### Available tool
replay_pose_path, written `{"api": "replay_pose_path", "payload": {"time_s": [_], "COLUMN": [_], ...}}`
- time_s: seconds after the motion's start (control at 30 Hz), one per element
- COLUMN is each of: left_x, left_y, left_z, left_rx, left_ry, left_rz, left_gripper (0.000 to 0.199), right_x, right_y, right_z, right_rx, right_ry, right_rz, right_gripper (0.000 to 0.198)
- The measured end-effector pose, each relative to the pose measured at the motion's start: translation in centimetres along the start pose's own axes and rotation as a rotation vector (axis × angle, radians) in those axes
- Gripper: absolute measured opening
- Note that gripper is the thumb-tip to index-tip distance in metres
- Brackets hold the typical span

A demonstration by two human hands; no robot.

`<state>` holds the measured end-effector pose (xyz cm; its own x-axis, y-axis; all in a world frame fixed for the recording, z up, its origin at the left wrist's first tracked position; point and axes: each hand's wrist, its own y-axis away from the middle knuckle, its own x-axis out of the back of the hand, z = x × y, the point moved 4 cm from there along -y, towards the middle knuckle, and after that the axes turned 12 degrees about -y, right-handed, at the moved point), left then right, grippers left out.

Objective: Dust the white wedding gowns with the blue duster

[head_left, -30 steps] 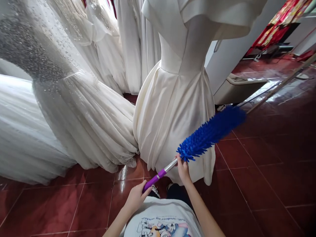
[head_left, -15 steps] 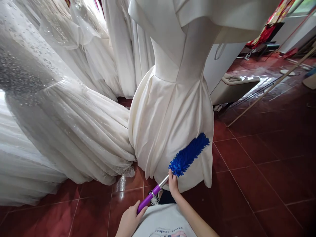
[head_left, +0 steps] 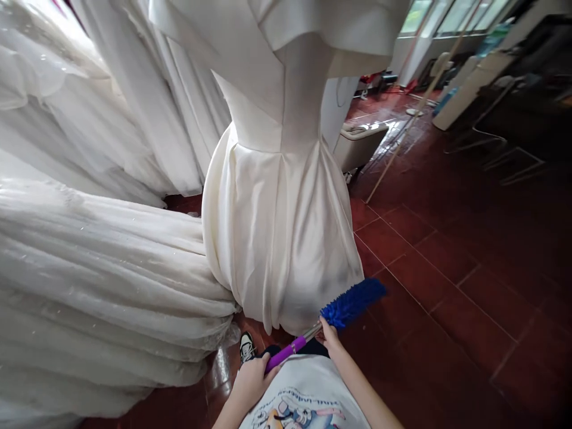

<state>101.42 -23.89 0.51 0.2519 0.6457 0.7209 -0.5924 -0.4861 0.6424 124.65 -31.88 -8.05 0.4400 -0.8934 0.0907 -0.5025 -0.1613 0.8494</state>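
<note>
A duster (head_left: pixel 355 302) with a fluffy blue head, a metal shaft and a purple handle slants across the front of my body. My left hand (head_left: pixel 254 378) is closed around the lower end of the purple handle. My right hand (head_left: pixel 329 335) grips the shaft just below the blue head. Directly ahead stands a white satin dress (head_left: pixel 277 226) with a pleated skirt. The blue head lies by the skirt's lower right hem, its tip over the floor; whether it touches the cloth I cannot tell.
White tulle gowns (head_left: pixel 111 268) fill the left side, their hems on the red tiled floor (head_left: pixel 429 280). A thin wooden pole (head_left: pixel 397 143) leans at the right behind the dress. A pale box-like bin (head_left: pixel 360 146) and metal-legged chairs (head_left: pixel 500 140) stand farther back.
My view has turned right, bringing in the chairs and windows. The duster has moved from the skirt's front down to its lower right edge, tilting flatter. Both hands keep their hold.
</note>
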Motion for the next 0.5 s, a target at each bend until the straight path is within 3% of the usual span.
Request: {"api": "replay_pose_path", "payload": {"time_s": [0.1, 0.23, 0.37, 0.5], "left_x": [2.5, 5.5, 7.3, 7.5], "left_y": [1.0, 2.4, 3.6, 4.3], "left_z": [-4.0, -10.9, -16.7, -19.8], "left_rx": [-0.053, 0.012, 0.084, 0.137], "left_ry": [0.025, 0.173, 0.288, 0.15], "left_rz": [0.061, 0.122, 0.109, 0.093], "left_gripper": [0.047, 0.056, 0.066, 0.066], "right_x": [-3.4, -12.2, -20.3, -23.0], "right_y": [3.3, 7.7, 10.7, 11.8], "right_z": [-1.2, -3.1, -2.6, -0.2], "right_rx": [0.166, 0.369, 0.451, 0.454], "right_ry": [-0.12, -0.224, -0.265, -0.298], "right_rz": [0.01, -0.125, -0.26, -0.328], "right_gripper": [0.02, 0.03, 0.04, 0.042]}}
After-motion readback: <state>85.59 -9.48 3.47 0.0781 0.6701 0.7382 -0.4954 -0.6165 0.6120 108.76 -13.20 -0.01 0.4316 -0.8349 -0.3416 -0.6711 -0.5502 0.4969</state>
